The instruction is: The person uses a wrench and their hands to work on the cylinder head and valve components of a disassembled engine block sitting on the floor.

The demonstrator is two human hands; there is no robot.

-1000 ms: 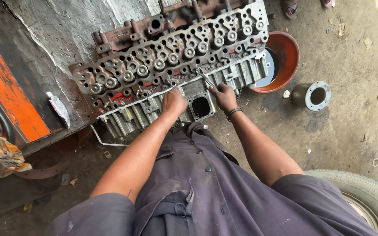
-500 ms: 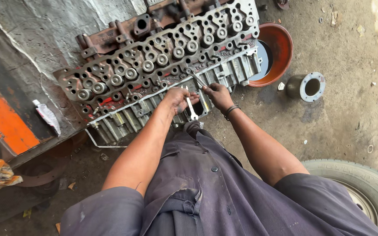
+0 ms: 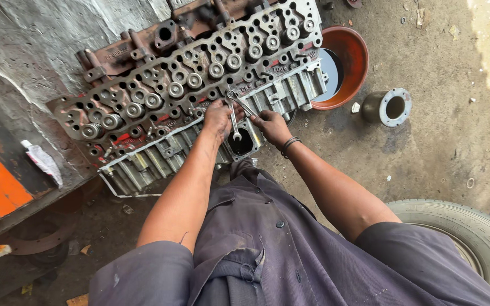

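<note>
Wrenches [image 3: 235, 116] are in both hands, crossed at the near edge of the cylinder head [image 3: 194, 85], which lies on the ground before the person. Left hand [image 3: 218, 117] is closed around one shank; right hand [image 3: 270, 126] grips the other — fingers fully wrapped. Steel tools like these are probably stiff, rather heavy and maybe oily, so holding far down the shank seems best. Nearby stand an orange basin [image 3: 354, 56] and a flanged pipe [image 3: 388, 107].
</note>
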